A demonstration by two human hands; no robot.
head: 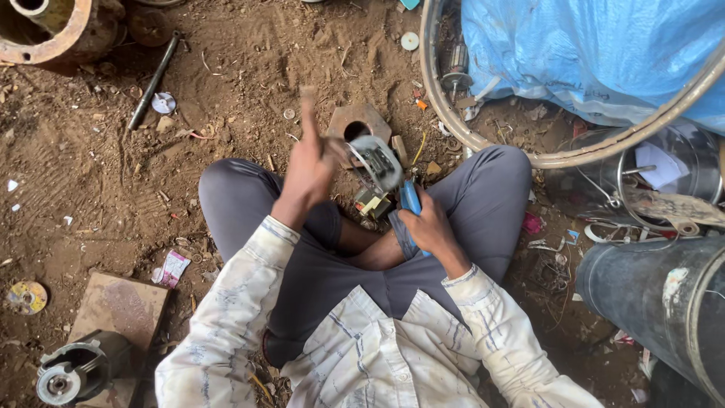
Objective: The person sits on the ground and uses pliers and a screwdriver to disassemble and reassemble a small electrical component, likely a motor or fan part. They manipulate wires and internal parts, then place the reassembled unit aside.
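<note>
Left hand [308, 162]: fingers spread, blurred, touching curved grey metal part [375, 161] | Right hand [427, 227]: fingers wrapped around blue plastic handle [410, 198] | Floor [113, 181]: loose brown dirt

Open dirt [226, 83] lies ahead-left; the wheel rim [483, 140] and black drum [664, 302] crowd the right.

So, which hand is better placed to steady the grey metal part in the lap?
Probably the left hand: it is raised right beside the grey metal part, fingers free. The right hand is already closed around the blue handle below it.
</note>
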